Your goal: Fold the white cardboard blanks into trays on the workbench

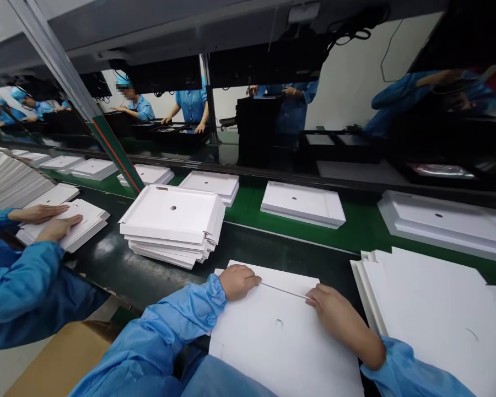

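A flat white cardboard sheet (281, 342) with a small round hole lies on the dark bench in front of me. My left hand (236, 281) is closed, fingers curled down on the sheet's far flap at its left end. My right hand (328, 306) is closed too, pressing the same flap along its fold line at the right end. Both arms wear blue sleeves.
A stack of folded white boxes (171, 226) stands to the left, a pile of flat sheets (438, 314) to the right. More white boxes ride the green conveyor (248, 204). A co-worker's hands (52, 220) press a box at far left. A brown carton (62, 358) sits below.
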{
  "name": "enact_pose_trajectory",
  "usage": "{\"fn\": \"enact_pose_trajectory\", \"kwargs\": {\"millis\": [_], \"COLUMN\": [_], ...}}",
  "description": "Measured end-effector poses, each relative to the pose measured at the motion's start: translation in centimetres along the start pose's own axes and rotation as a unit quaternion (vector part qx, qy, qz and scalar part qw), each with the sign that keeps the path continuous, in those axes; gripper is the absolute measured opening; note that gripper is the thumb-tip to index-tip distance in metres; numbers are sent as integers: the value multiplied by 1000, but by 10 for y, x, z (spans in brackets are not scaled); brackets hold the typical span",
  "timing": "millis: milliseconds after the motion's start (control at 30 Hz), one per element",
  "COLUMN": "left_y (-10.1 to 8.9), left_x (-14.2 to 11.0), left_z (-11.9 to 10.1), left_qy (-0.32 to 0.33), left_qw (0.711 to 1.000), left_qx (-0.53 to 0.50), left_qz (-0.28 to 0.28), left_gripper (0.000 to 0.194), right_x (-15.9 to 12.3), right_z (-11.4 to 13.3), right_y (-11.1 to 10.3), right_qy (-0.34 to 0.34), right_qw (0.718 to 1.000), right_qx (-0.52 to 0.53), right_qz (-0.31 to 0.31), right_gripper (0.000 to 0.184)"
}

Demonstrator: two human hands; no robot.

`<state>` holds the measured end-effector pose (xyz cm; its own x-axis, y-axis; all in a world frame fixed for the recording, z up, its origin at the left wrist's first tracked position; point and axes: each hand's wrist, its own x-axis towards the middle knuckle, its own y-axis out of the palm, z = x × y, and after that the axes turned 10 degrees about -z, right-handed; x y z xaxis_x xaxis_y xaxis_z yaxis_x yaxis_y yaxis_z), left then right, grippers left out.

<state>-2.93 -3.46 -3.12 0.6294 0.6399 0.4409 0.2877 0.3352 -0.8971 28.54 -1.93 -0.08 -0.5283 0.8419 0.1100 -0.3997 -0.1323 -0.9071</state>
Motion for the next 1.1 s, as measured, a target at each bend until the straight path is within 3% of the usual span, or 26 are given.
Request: {"fn": "enact_pose_trajectory", "kwargs": {"millis": [200, 333, 533, 800, 967, 1100], "left_y": [-10, -13, -5, 5, 2, -1], "left_x": [8, 6, -5, -8, -10, -7], "left_z": [11, 23, 25, 26, 24, 24], "left_qy": [-44, -62, -72, -42, 1, -20], "left_qw": [998, 996, 995, 995, 997, 995], "left_qx": [-34, -47, -69, -83, -49, -54], "left_qz": [29, 34, 2, -43, -58, -87], "left_gripper": [27, 26, 25, 21, 27, 27], "right_x": [3, 2, -3, 0, -3, -6], "right_z": [-1, -8, -18, -22, -21, -19], "right_y": [-3, -8, -16, -7, -9, -15], "right_qy": [32, 53, 90, 166, 171, 158], "right_qw": [999, 997, 990, 981, 981, 985], "right_qx": [-33, 25, 52, 64, 63, 57], "right_qz": [28, 51, 93, 75, 62, 36], "right_gripper": [22, 15, 19, 16, 16, 18]}}
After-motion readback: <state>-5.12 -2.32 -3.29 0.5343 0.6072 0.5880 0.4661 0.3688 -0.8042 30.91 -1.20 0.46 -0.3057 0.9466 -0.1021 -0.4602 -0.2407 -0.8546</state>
